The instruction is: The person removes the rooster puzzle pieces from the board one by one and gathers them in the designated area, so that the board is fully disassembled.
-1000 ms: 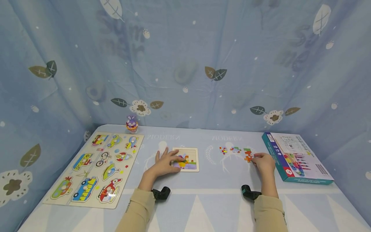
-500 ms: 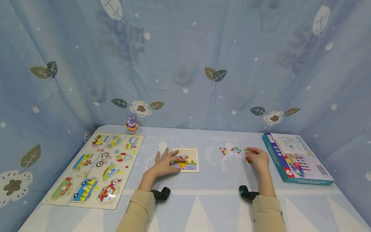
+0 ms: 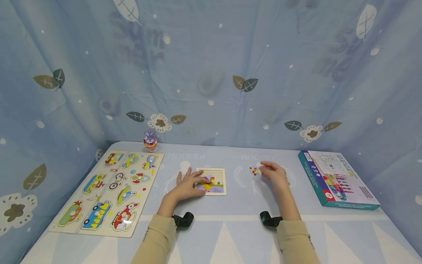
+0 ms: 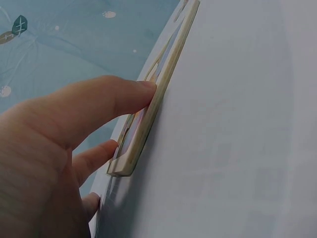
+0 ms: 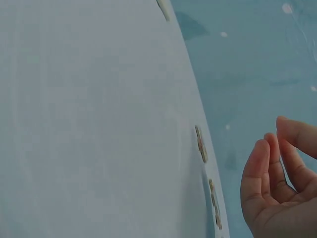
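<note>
Your left hand (image 3: 187, 187) rests on the small wooden tray (image 3: 211, 172), fingers spread; in the left wrist view a fingertip touches its rim. It isn't gripping. The tray is part-filled: joined picture pieces (image 3: 215, 187) sit in its near part, bare wood shows along the far side, and your fingers hide some of the rest.

Your right hand (image 3: 275, 178) hangs above the table (image 3: 244, 205) to the tray's right. Fingers bent, thumb close to them, narrow gap, nothing visible in it. One red-and-yellow loose piece (image 3: 254, 171) lies just left of the fingertips, outside the tray; a sliver of another (image 3: 288, 182) shows past the hand.

Far left: pegboard (image 3: 102, 169), vehicle pieces seated in it. Purple figurine (image 3: 150, 141) beyond its far corner. Right: flat printed box (image 3: 339, 179), contents hidden.
</note>
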`<action>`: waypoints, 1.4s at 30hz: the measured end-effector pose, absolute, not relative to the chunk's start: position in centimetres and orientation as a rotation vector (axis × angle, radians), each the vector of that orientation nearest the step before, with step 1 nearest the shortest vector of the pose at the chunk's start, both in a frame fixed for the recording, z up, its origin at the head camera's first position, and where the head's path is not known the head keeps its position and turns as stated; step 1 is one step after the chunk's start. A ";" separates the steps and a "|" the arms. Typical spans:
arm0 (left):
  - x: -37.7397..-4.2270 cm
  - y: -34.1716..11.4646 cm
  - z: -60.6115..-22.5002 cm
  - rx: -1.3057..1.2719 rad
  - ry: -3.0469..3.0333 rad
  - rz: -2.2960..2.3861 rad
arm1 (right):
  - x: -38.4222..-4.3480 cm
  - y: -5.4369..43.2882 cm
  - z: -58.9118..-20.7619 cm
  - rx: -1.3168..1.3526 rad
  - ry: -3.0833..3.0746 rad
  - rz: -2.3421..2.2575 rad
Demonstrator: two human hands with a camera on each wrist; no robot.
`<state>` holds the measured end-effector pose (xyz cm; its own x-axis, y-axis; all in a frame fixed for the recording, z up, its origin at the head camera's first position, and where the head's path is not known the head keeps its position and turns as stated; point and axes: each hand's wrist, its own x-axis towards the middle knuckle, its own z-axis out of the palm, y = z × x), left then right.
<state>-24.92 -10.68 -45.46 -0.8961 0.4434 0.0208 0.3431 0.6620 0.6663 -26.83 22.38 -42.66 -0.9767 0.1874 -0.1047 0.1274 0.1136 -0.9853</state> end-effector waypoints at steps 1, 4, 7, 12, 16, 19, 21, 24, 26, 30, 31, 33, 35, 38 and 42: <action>-24.9 -10.7 -45.5 0.647 2.732 1.053 | -26.9 22.1 -42.7 -0.311 -2.311 2.048; -25.0 -10.6 -45.5 0.638 2.735 1.056 | -26.9 21.3 -42.9 -0.269 -2.302 2.088; -25.1 -10.6 -45.6 0.632 2.742 1.056 | -26.9 20.7 -43.0 -0.240 -2.310 2.086; -25.3 -10.6 -45.7 0.590 2.779 1.080 | -26.9 20.0 -43.2 -0.208 -2.320 2.078; -25.4 -10.6 -45.8 0.503 2.855 1.071 | -26.9 19.3 -43.1 -0.164 -2.341 2.062; -25.5 -10.6 -45.8 0.422 2.921 0.985 | -26.9 18.9 -43.1 -0.142 -2.362 2.040; -25.4 -10.6 -45.7 0.379 2.943 0.924 | -26.9 18.8 -43.1 -0.127 -2.378 2.029; -25.4 -10.6 -45.7 0.346 2.941 0.879 | -26.8 18.7 -43.1 -0.115 -2.392 2.025; -25.3 -10.6 -45.6 0.343 2.932 0.881 | -26.7 18.7 -43.1 -0.094 -2.400 2.025; -25.3 -10.7 -45.6 0.336 2.920 0.897 | -26.6 18.5 -43.0 -0.084 -2.407 2.036; -25.3 -10.7 -45.6 0.334 2.919 0.899 | -26.6 18.5 -43.0 -0.084 -2.413 2.031; -25.3 -10.7 -45.6 0.332 2.917 0.908 | -26.6 18.4 -42.9 -0.092 -2.422 2.025; -25.3 -10.7 -45.6 0.337 2.917 0.910 | -26.6 18.2 -42.8 -0.097 -2.426 2.017; -25.4 -10.7 -45.7 0.337 2.912 0.908 | -26.6 17.8 -42.7 -0.098 -2.437 2.001; -25.4 -10.7 -45.8 0.330 2.904 0.909 | -26.7 17.0 -42.7 -0.079 -2.447 1.979</action>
<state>-25.38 -10.72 -45.84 -0.9735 0.2283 -0.0127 0.1803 0.8006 0.5714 -26.74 17.03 -42.73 -0.9987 0.0346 -0.0370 0.0434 0.2084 -0.9771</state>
